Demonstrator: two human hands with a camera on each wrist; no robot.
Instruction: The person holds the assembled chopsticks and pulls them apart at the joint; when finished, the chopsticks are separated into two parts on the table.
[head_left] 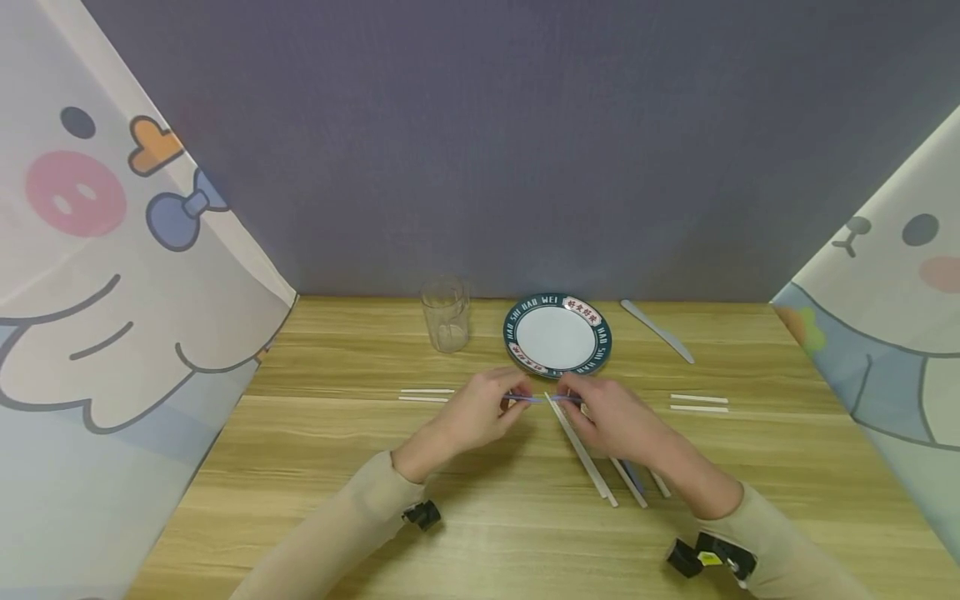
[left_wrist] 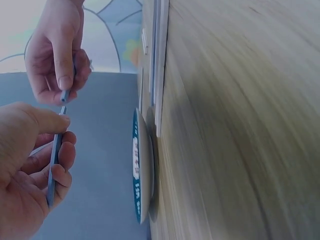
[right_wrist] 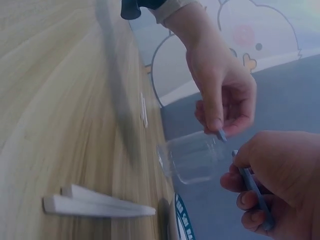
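My left hand (head_left: 480, 408) pinches a short blue chopstick piece (left_wrist: 53, 165) between thumb and fingers. Opposite it, my right hand (head_left: 611, 417) pinches another short blue chopstick piece (right_wrist: 257, 197). The two pieces point end to end above the table, with a small gap between their facing tips in the head view. Below the right hand, several long white chopsticks (head_left: 581, 450) lie on the table beside a blue chopstick (head_left: 632, 475); the hand and forearm partly cover them.
Behind the hands stands a round plate (head_left: 555, 337) with a green rim. A clear glass (head_left: 447, 317) is left of it, a knife (head_left: 658, 332) right of it. Two short white sticks (head_left: 427, 391) lie at the left, two more short white sticks (head_left: 699, 408) at the right.
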